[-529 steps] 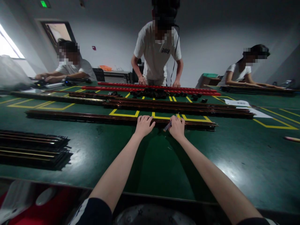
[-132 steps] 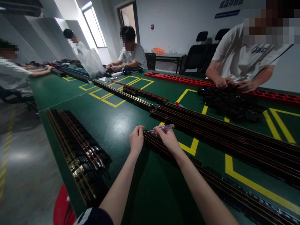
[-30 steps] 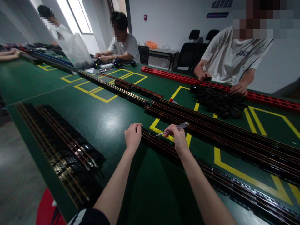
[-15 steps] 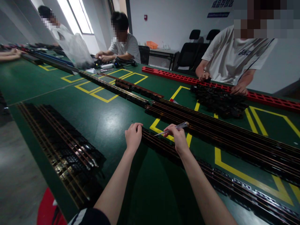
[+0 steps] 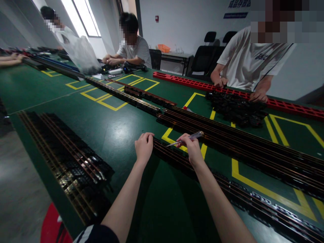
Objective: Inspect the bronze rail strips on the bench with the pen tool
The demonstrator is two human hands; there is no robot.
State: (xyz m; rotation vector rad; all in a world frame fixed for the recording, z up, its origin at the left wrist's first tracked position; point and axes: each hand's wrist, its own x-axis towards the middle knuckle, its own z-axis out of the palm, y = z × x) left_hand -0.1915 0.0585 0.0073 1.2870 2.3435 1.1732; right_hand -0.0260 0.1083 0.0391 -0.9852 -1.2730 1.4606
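Observation:
A long dark strip with copper rails (image 5: 227,189) lies across the green table (image 5: 157,202) in front of me. My left hand (image 5: 143,148) is curled, its fingers pressed on the strip's left end. My right hand (image 5: 191,148) pinches a clear-handled screwdriver (image 5: 188,138), tip pointing left and down toward the strip near my left fingers.
A stack of similar strips (image 5: 68,158) lies at the near left edge. More strips (image 5: 240,138) run behind. A person in a white shirt (image 5: 253,64) works over black parts (image 5: 235,109) and a red rail (image 5: 202,87). Other people sit at the far left.
Nearly nothing differs over the last second: both hands stay at the strip's left end with the screwdriver held the same way. Seventeen seconds ago I was facing the strip's middle.

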